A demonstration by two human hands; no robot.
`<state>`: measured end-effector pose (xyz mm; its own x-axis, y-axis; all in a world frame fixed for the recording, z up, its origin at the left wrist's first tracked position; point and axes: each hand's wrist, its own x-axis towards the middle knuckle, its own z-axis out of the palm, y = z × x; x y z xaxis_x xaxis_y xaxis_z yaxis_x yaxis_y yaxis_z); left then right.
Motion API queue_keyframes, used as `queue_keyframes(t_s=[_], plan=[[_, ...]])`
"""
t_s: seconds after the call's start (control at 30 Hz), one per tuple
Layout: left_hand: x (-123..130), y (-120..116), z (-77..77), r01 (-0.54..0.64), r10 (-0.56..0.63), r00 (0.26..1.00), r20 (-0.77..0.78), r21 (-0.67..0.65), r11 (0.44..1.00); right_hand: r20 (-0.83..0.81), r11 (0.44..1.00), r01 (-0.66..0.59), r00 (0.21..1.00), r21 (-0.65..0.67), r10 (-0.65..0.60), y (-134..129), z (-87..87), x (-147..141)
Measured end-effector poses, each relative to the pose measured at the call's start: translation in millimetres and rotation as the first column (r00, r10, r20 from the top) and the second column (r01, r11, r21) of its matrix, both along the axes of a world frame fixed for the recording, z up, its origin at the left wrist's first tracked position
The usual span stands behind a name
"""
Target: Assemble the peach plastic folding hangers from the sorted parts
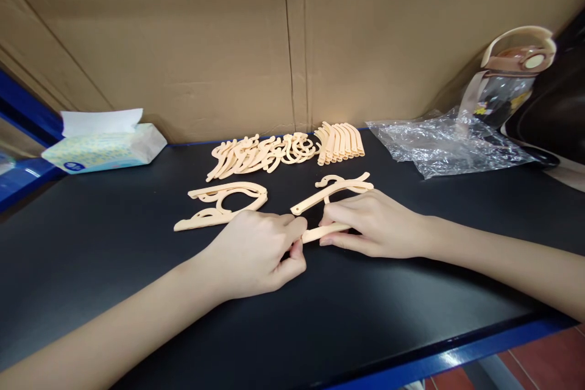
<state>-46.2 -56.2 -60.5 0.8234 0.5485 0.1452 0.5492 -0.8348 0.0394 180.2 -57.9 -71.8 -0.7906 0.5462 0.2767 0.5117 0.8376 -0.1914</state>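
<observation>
Between my two hands is a cream plastic hanger arm (325, 232), held low over the black table. My left hand (260, 250) is closed in a pinch at its left end. My right hand (377, 222) grips the same piece farther right, fingers closed; its far end is hidden under the palm. Just behind my right hand lies a cream folding-hanger piece (333, 192) with a small hook; whether the fingers touch it I cannot tell. Beyond my left hand rests a folded cream hanger (228, 190), its lower arm partly covered by the knuckles.
A pile of loose cream hook parts (256, 155) lies toward the back, beside a row of curved arm pieces (340, 143). A tissue pack (107, 146) sits back left. Clear plastic bags (450, 143) and a drinking bottle (503, 88) occupy the back right. Cardboard (205, 42) stands behind.
</observation>
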Motion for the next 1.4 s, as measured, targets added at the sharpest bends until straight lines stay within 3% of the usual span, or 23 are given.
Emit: queue_keyframes(t_s=[1.4], plan=[[0.1,-2.9,4.2,-0.051,0.046,0.995,-0.089,-0.053,0.997,0.016,0.998,0.016,1.000,-0.063,-0.015,1.4,2.1,-2.3]])
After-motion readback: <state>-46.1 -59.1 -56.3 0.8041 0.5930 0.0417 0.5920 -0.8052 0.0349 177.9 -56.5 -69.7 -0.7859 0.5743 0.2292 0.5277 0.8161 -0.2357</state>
